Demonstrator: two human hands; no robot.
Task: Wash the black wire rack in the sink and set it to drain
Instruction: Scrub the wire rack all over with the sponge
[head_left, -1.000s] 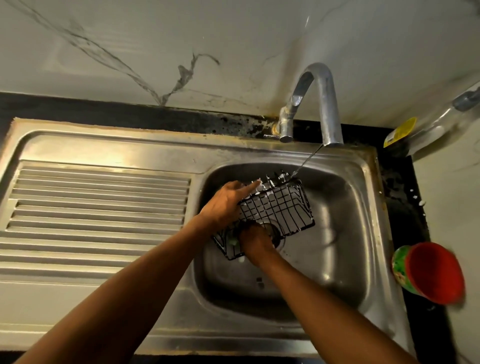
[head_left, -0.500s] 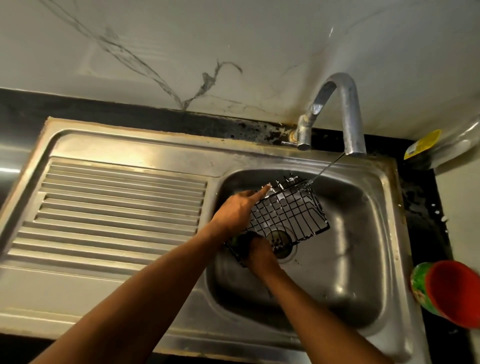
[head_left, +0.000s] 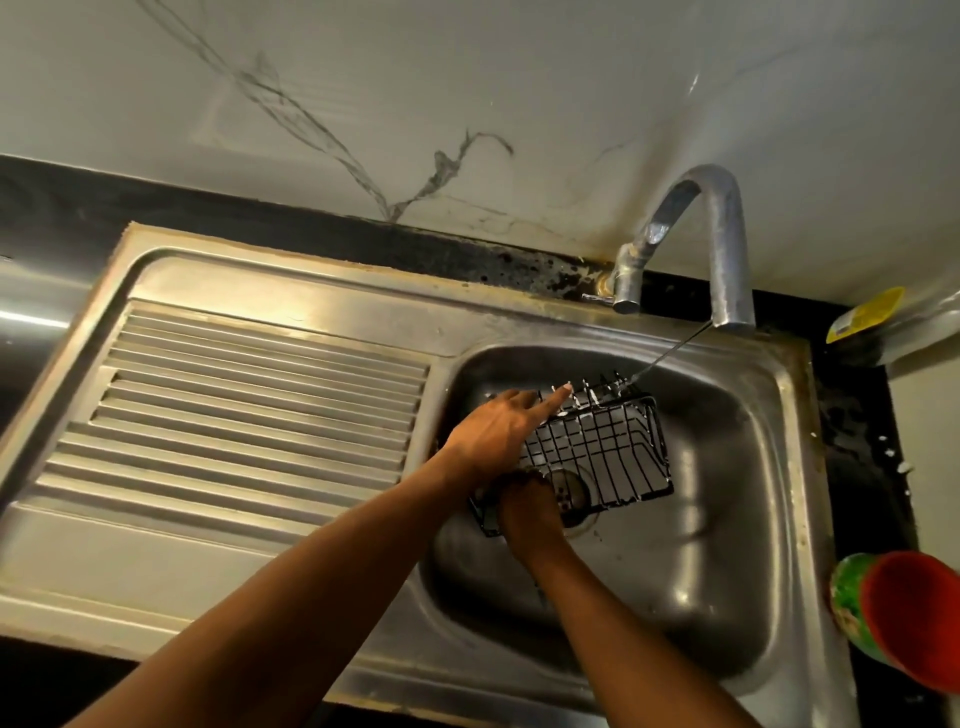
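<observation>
The black wire rack (head_left: 608, 452) is held tilted inside the steel sink basin (head_left: 727, 493), above the drain. A thin stream of water from the tap (head_left: 722, 244) falls onto its far edge, where white foam clings. My left hand (head_left: 493, 436) grips the rack's left side, index finger stretched along the top rim. My right hand (head_left: 527, 512) is closed at the rack's near lower corner; whether it holds a scrubber or the wire itself is hidden.
A ribbed steel draining board (head_left: 249, 415) lies left of the basin. On the black counter at the right stand a green container with a red lid (head_left: 904, 623) and a bottle with a yellow label (head_left: 865, 314). Marble wall behind.
The view has shifted, so the sink sits further right and lower in frame. Both hands stay on the rack in about the same pose under the running water.
</observation>
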